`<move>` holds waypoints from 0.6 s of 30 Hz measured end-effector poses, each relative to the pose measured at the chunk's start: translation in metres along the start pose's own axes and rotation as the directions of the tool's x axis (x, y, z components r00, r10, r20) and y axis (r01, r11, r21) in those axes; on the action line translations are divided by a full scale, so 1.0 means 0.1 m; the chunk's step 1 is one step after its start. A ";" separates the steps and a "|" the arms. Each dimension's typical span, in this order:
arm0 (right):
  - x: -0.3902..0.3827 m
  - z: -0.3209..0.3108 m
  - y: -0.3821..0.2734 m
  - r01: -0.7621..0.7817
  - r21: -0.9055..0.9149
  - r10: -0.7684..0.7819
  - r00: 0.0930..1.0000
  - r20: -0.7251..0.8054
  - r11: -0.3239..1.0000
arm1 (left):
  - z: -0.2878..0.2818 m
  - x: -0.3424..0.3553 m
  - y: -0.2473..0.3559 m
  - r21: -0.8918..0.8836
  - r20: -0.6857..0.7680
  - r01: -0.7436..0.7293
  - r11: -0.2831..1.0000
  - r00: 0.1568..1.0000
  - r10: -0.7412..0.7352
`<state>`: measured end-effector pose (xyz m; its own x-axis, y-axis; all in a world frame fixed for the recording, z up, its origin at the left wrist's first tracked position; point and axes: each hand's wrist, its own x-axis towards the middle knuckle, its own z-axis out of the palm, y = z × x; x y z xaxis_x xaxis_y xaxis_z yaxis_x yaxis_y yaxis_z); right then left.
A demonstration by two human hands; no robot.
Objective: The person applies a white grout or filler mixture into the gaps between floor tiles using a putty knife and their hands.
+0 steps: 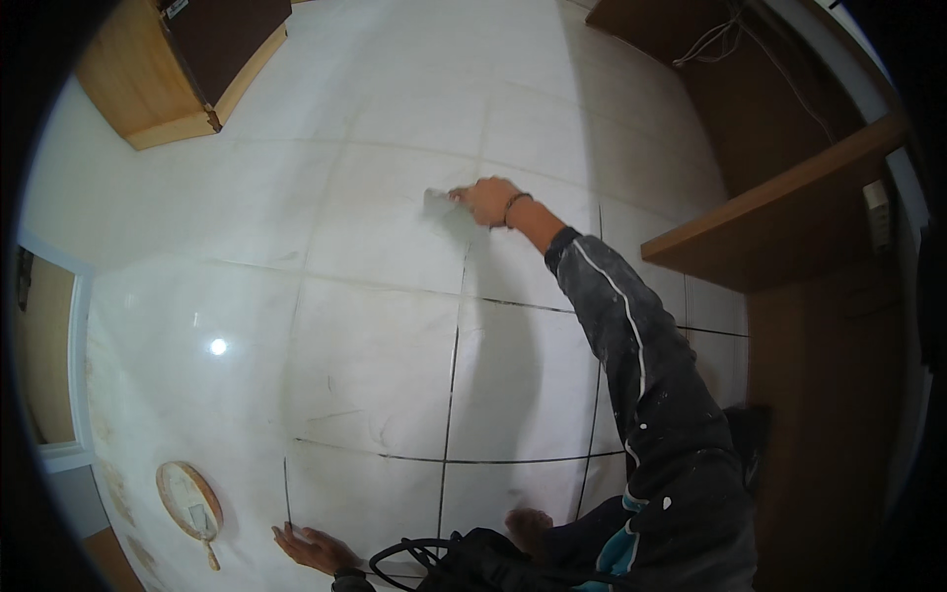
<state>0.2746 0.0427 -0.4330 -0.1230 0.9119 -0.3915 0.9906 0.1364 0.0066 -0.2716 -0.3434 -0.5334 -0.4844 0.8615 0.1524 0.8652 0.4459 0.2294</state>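
Note:
My right hand (490,202) reaches far out over the white tiled floor (375,365) and grips a flat grey scraper (435,204). The scraper's blade is at the floor, by a tile joint, and looks slightly blurred. My left hand (314,549) rests on the floor at the lower left with its fingers apart, beside a short dark joint line. To its left lies a round shallow pan (205,481) with a brown rim. A putty knife (200,519) leans in it, its handle over the edge. Joints near me look dark; those farther off look pale.
A wooden cabinet (148,74) stands at the far left. Brown open shelving (779,197) with loose white cables (712,41) lines the right side. A white-framed opening (81,355) is at the left. My bare foot (530,523) and a black cable (414,549) are at the lower edge.

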 end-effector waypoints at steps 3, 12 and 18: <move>-0.35 0.38 0.04 0.130 -0.143 -0.137 0.990 -0.042 0.981 | 0.11 -0.07 0.11 -0.020 0.032 -0.015 1.000 0.999 0.016; -0.87 0.33 0.31 0.395 -0.051 -0.398 0.907 -0.138 0.917 | 0.13 -0.07 -0.02 0.018 -0.034 -0.037 0.999 0.999 0.038; -0.38 0.53 0.52 0.322 -0.270 -0.403 0.849 -0.341 0.907 | 0.11 -0.04 -0.05 -0.001 -0.050 -0.068 0.998 0.996 0.068</move>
<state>0.3342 -0.0054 -0.4667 -0.5237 0.8516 -0.0215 0.8433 0.5219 0.1282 -0.2727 -0.3468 -0.5461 -0.4303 0.8767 0.2151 0.8961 0.3860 0.2192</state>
